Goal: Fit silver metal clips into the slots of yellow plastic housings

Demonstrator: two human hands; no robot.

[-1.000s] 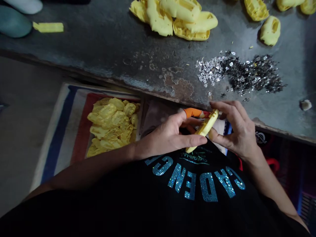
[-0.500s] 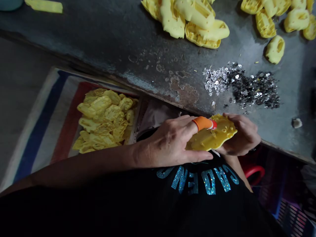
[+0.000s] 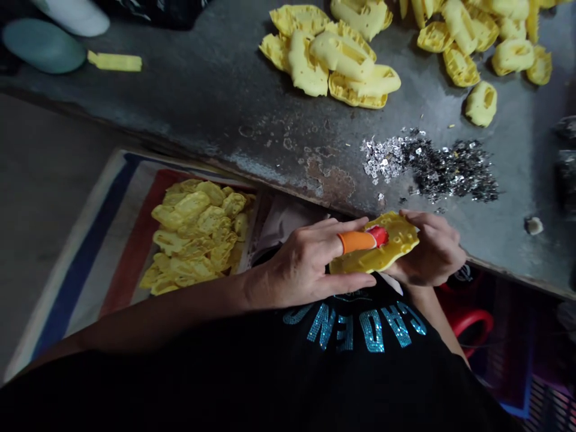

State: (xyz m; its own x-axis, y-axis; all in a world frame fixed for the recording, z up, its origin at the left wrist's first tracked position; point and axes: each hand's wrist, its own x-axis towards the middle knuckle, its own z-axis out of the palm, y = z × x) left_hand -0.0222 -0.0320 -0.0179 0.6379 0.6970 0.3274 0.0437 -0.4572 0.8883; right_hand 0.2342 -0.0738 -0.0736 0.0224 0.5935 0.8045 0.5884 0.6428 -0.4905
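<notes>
Both hands hold one yellow plastic shell piece (image 3: 396, 240) close to my chest, its inner side with small raised posts facing up. My left hand (image 3: 310, 258) grips its left part, the thumb along the near edge. An orange cover sits on one finger of that hand, with a red tip pressed onto the shell. My right hand (image 3: 434, 246) has its fingers curled round the far right end; part of its grip is hidden beneath the shell. Just beyond the hands, a pile of small shiny metal pieces (image 3: 432, 165) lies on the grey worktop (image 3: 202, 114).
Yellow shells (image 3: 342, 54) lie in a group at the back, with more shells (image 3: 468, 36) at the right. A heap of yellow parts (image 3: 198, 234) rests on a striped sheet (image 3: 81, 282) at the left, below the worktop edge. A yellow strip (image 3: 117, 62) lies far left.
The view has shifted, showing more of the worktop. My covered left finger now lies straighter across the shell, its red tip plainly visible. Both hands still hold the shell.
</notes>
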